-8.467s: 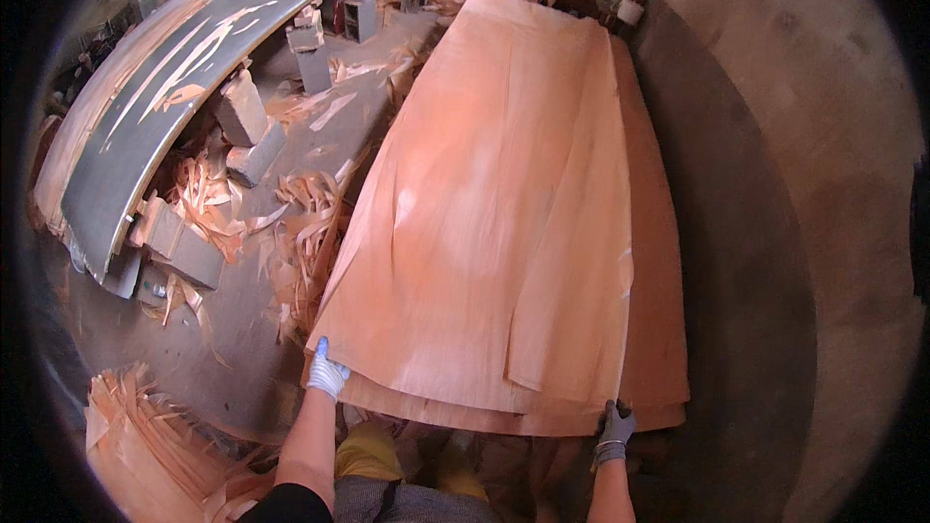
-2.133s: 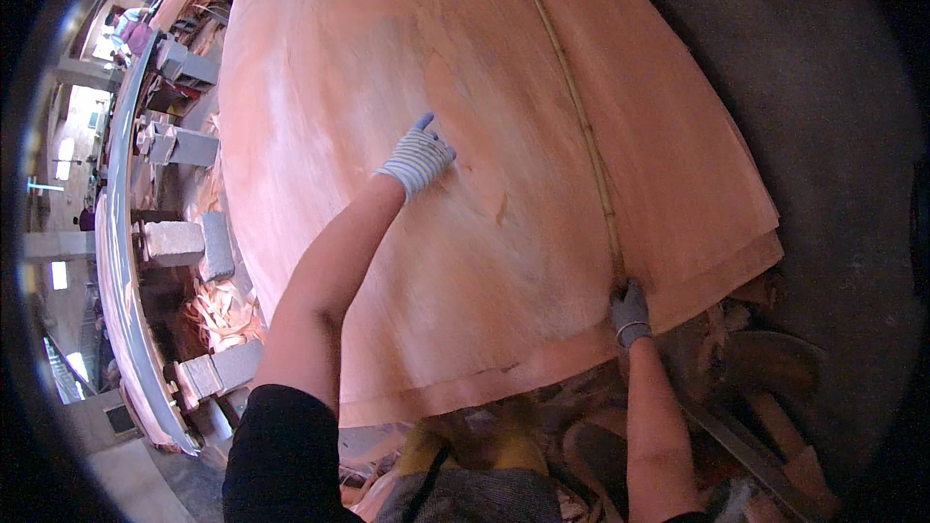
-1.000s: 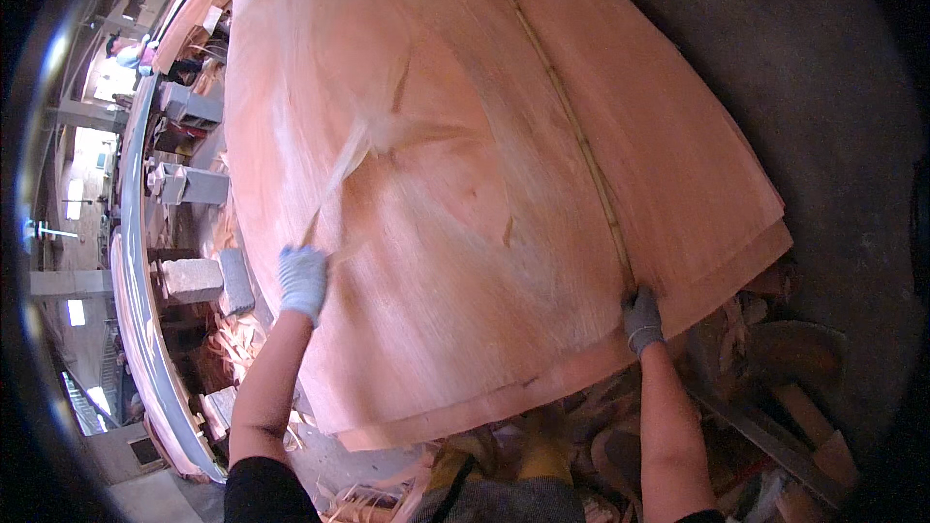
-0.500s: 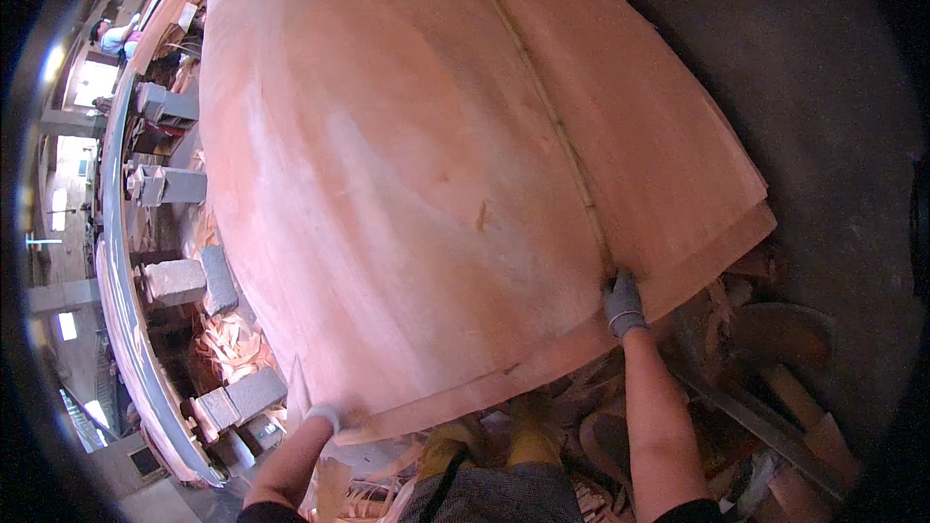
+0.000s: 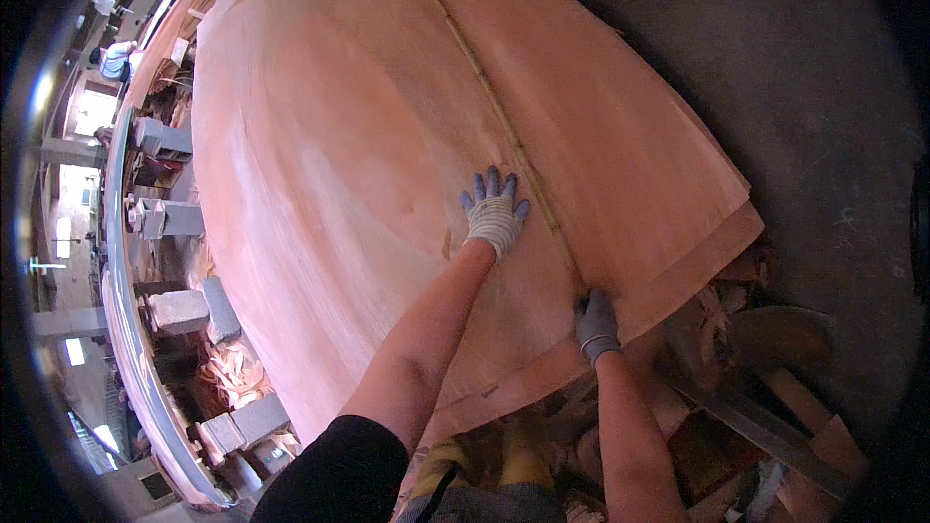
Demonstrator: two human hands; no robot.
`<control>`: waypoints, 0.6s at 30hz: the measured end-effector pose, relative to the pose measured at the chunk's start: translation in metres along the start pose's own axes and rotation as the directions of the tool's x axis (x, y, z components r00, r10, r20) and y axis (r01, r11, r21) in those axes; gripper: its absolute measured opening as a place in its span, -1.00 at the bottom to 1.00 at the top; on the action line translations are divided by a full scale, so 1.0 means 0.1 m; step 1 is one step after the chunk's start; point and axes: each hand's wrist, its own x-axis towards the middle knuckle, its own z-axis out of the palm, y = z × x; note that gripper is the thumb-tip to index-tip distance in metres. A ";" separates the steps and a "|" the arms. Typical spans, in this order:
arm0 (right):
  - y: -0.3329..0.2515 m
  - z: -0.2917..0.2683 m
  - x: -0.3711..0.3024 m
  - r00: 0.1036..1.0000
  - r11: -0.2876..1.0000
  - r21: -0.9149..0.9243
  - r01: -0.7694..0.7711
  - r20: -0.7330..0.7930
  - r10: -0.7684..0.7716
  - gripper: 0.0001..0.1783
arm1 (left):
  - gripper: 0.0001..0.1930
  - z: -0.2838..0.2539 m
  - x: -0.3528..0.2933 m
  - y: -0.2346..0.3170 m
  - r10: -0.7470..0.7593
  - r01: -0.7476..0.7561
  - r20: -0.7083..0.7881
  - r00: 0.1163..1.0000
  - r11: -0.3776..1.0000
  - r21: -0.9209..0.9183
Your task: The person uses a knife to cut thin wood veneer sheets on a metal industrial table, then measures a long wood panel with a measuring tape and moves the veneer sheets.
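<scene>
A large stack of thin reddish-brown wood veneer sheets (image 5: 320,136) spreads out in front of me. Across it lies a long, thin bamboo stick (image 5: 492,102), running from the far edge to the near edge. My right hand (image 5: 597,327), in a grey glove, is closed around the stick's near end. Left of the stick, my left hand (image 5: 494,216) rests flat on the top sheet with its fingers spread. Its glove is white with blue-grey fingertips.
Grey blocks (image 5: 179,311) and wood scraps (image 5: 232,376) line the left side, beside a long curved rail (image 5: 124,300). A person (image 5: 116,61) is at the far left. Off-cuts and a dark beam (image 5: 765,431) lie at the lower right.
My left hand has left the sheets' near left corner and moved right and forward onto the top sheet. My right hand keeps its hold on the stick. The view has shifted slightly.
</scene>
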 end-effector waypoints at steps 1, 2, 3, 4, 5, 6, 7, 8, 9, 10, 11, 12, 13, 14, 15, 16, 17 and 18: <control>0.00 -0.01 0.01 1.000 1.000 0.015 0.021 -0.023 -0.021 -0.65 | -0.37 0.03 0.00 0.00 0.007 -0.007 0.002 1.000 1.000 -0.003; 0.00 -0.02 0.00 1.000 1.000 0.004 -0.004 0.017 0.004 -0.65 | -0.37 0.06 0.00 -0.03 0.013 -0.013 0.004 1.000 1.000 -0.007; -0.08 -0.10 0.00 0.998 1.000 -0.007 -0.023 0.056 0.023 -0.65 | -0.36 0.08 0.00 -0.08 0.016 -0.016 0.001 1.000 1.000 -0.010; -0.14 -0.14 0.00 0.995 0.999 -0.020 -0.039 0.096 0.041 -0.65 | -0.35 0.09 0.00 -0.15 0.021 -0.023 -0.058 0.998 0.999 -0.049; -0.16 -0.11 0.00 0.996 1.000 -0.006 -0.023 0.082 0.023 -0.67 | -0.35 0.09 -0.02 -0.24 0.020 -0.031 -0.116 0.993 0.996 -0.086; -0.14 -0.09 -0.03 0.998 1.000 0.001 -0.007 0.064 0.007 -0.69 | -0.34 0.10 -0.04 -0.33 0.020 -0.043 -0.176 0.984 0.991 -0.128; -0.14 -0.09 -0.05 0.999 1.000 0.007 0.005 0.046 -0.005 -0.70 | -0.35 0.10 -0.07 -0.44 -0.060 0.013 -0.271 0.961 0.985 -0.171; -0.14 -0.08 -0.04 0.998 1.000 0.003 0.002 0.065 -0.002 -0.70 | -0.36 0.08 -0.12 -0.60 -0.145 0.068 -0.359 0.922 0.973 -0.218; -0.17 -0.06 -0.03 0.996 1.000 0.001 0.002 0.089 -0.002 -0.69 | -0.37 0.03 -0.21 -0.76 -0.233 0.121 -0.441 0.867 0.956 -0.267; -0.16 -0.07 -0.02 0.994 1.000 -0.010 -0.010 0.108 0.011 -0.69 | -0.39 -0.03 -0.37 -0.80 -0.196 0.094 -0.445 0.874 0.966 -0.241; -0.14 -0.10 -0.01 0.992 0.999 -0.019 -0.049 0.112 0.051 -0.68 | -0.40 -0.12 -0.59 -0.77 -0.156 0.063 -0.448 0.880 0.974 -0.216; -0.18 -0.11 0.00 0.990 0.997 -0.021 -0.078 0.120 0.080 -0.68 | -0.41 -0.18 -0.86 -0.76 -0.083 0.008 -0.431 0.899 0.985 -0.172; -0.19 -0.13 -0.02 0.985 0.993 -0.029 -0.115 0.129 0.118 -0.68 | -0.42 -0.20 -1.20 -0.73 -0.009 -0.049 -0.402 0.916 0.990 -0.135; -0.15 -0.14 -0.03 0.985 0.994 -0.020 -0.105 0.134 0.106 -0.68 | -0.43 -0.20 -1.57 -0.68 0.066 -0.108 -0.333 0.941 0.988 -0.110; -0.09 -0.13 0.02 0.987 0.996 -0.008 -0.093 0.132 0.093 -0.67 | -0.45 -0.23 -1.96 -0.64 0.146 -0.175 -0.265 0.953 0.981 -0.088; 0.00 -0.10 0.05 0.989 0.997 0.002 -0.076 0.129 0.076 -0.66 | -0.49 -0.28 -2.37 -0.55 0.215 -0.239 -0.189 0.958 0.965 -0.110; 0.10 -0.06 0.09 0.995 0.999 -0.007 -0.048 0.083 0.048 -0.65 | -0.57 -0.30 -2.76 -0.55 0.254 -0.229 0.108 0.961 0.952 -0.202; 0.13 0.03 0.12 0.999 1.000 -0.006 -0.003 0.042 0.003 -0.64 | -0.62 -0.07 -3.29 -0.67 0.289 -0.255 0.174 0.941 0.947 -0.196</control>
